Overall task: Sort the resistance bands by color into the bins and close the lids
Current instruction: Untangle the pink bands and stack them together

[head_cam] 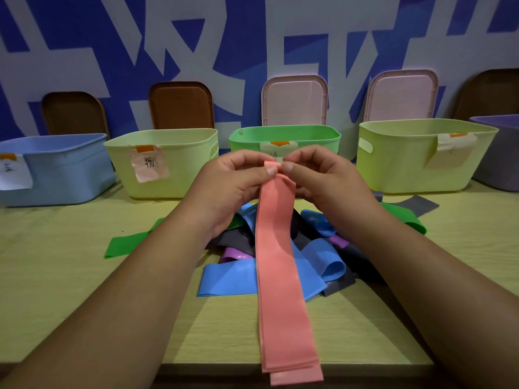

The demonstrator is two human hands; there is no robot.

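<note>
pink resistance band (280,276) hangs over the worktop (70,262) and the loose band pile (317,259), its top end pinched by left hand (236,186) and right hand (320,178), each grip clamped on it, just before the green bin (331,136).

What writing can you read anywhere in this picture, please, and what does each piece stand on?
Nothing reads with certainty.
White label on the blue bin: handwriting, too blurred.
Pink note on the left yellow bin: scribbled handwriting, illegible.
Taped label on the green bin: one handwritten character, partly hidden.
Curled label on the right yellow bin: no writing shows.
Wall: large white strokes, cut off, unreadable.
</note>
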